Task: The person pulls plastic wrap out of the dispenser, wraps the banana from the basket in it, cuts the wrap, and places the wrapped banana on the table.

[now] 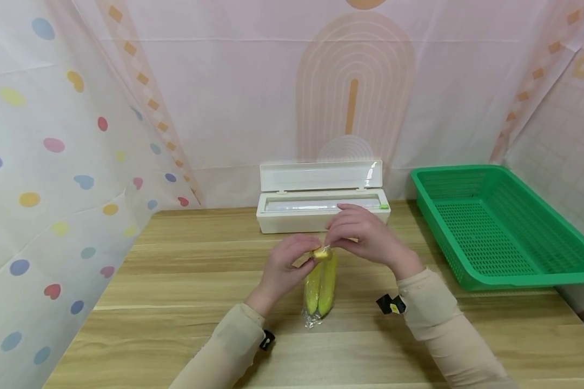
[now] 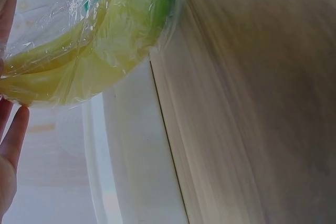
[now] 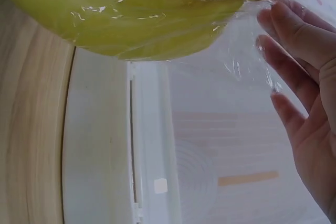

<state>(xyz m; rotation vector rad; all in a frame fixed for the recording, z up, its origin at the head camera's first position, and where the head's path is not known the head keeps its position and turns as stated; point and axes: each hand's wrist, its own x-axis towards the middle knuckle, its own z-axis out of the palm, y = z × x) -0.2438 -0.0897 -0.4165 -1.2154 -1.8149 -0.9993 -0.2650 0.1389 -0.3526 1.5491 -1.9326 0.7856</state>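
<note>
Two joined yellow bananas (image 1: 327,286), greenish at their tips, hang stem up above the wooden table, wrapped in clear cling film (image 1: 312,322). My left hand (image 1: 284,266) pinches them at the stem end from the left. At the right of the stem, my right hand (image 1: 365,236) pinches the loose film between thumb and fingertips. The right wrist view shows that film (image 3: 239,59) stretched thin beside the stem, with the other fingers spread a little. Wrinkled film covers the bananas (image 2: 113,51) in the left wrist view.
Behind the hands, a white cling film box (image 1: 292,222) stands with its lid (image 1: 316,177) raised and a film roll (image 1: 302,206) inside. A green plastic basket (image 1: 521,281) stands on the right. Patterned cloth (image 1: 224,97) hangs behind the table (image 1: 175,281).
</note>
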